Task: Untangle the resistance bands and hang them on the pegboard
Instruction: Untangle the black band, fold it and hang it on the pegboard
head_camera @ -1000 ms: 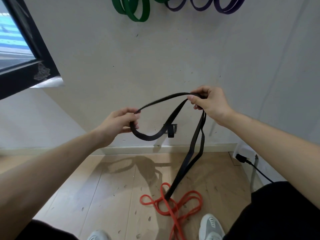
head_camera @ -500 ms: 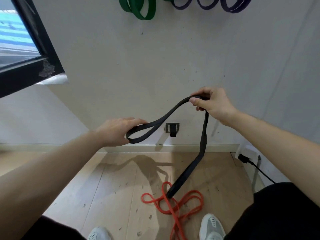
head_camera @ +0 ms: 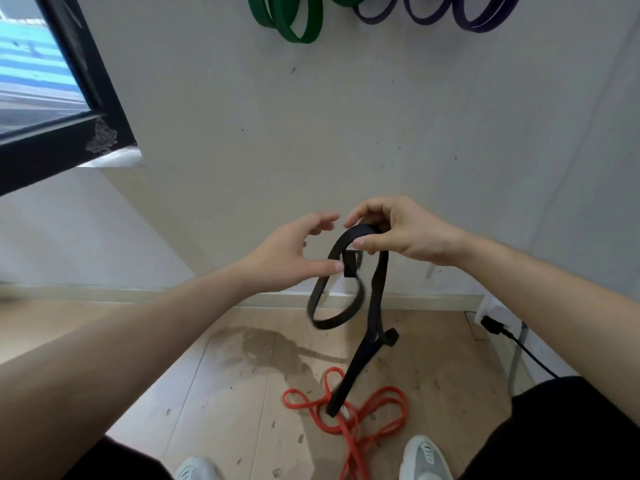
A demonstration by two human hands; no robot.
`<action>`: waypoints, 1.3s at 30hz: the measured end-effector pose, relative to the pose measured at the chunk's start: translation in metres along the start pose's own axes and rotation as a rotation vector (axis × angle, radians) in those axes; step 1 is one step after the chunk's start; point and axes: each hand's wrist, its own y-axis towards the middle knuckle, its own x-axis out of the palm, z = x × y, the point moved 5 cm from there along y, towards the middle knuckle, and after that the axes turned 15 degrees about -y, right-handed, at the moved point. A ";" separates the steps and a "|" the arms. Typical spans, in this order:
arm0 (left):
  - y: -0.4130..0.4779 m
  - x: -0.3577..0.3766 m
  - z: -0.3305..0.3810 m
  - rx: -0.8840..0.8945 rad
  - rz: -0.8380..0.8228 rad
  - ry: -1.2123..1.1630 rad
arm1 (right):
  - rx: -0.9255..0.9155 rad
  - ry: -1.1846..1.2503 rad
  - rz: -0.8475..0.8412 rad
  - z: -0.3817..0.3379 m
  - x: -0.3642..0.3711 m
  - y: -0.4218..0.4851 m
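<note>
My right hand [head_camera: 405,233] pinches the top of a black resistance band [head_camera: 375,306] in front of the wall. The band droops in a small loop to the left and hangs in a long doubled strand toward the floor. Its lower end meets a tangled orange band [head_camera: 377,407] lying on the wooden floor between my shoes. My left hand [head_camera: 291,258] is just left of the black loop, fingers spread, holding nothing; its thumb tip is close beside the band. Green bands [head_camera: 294,22] and purple bands [head_camera: 467,15] hang on the wall at the top edge.
A black-framed window [head_camera: 86,109] juts out at the upper left. A small wall fitting [head_camera: 351,265] sits behind the black band. At the right, a black plug and cable [head_camera: 498,330] run from a white socket. My shoes [head_camera: 424,459] stand at the bottom.
My left hand has let go of the black band and opened, moving up and right beside my right hand. The freed loop now dangles below my right hand.
</note>
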 end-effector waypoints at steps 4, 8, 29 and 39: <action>0.002 0.003 -0.001 -0.043 -0.038 -0.108 | -0.024 -0.014 -0.061 -0.006 0.010 0.000; -0.002 -0.005 0.005 -0.069 0.020 -0.216 | -0.010 -0.035 -0.088 -0.004 0.014 0.001; -0.004 -0.053 0.005 -0.007 0.165 -0.384 | 0.216 -0.131 -0.154 0.046 0.020 0.007; -0.006 -0.039 -0.007 -0.139 0.038 -0.254 | 0.002 -0.186 0.111 -0.005 -0.015 0.017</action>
